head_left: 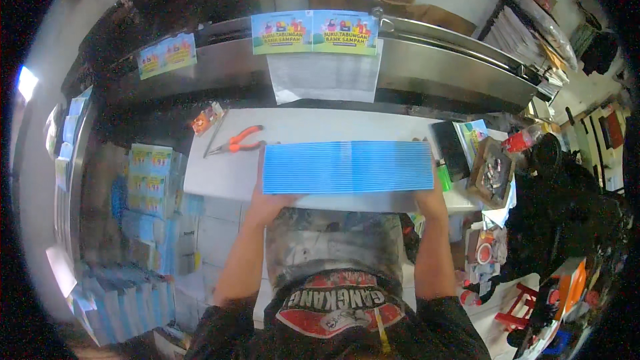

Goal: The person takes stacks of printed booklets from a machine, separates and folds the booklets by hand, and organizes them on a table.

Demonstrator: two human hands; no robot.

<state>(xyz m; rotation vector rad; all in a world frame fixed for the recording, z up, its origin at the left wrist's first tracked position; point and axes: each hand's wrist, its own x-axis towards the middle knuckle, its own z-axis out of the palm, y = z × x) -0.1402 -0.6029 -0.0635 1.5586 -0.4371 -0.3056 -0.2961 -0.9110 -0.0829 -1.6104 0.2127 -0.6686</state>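
A wide block of thin blue booklets (348,167), pressed together with their edges facing up, rests on the white table (313,127). My left hand (267,201) clamps the block's left end from below. My right hand (430,199) clamps its right end. Both forearms rise from the lower edge of the head view on either side of my grey apron. Orange-handled pliers (239,141) lie on the table just left of the block.
A long metal machine (433,60) runs behind the table, with colourful booklet covers (315,32) and white sheets propped on it. Stacks of booklets (150,180) fill the floor at left. A cluttered side table (493,173), red stool (517,307) and paper piles stand at right.
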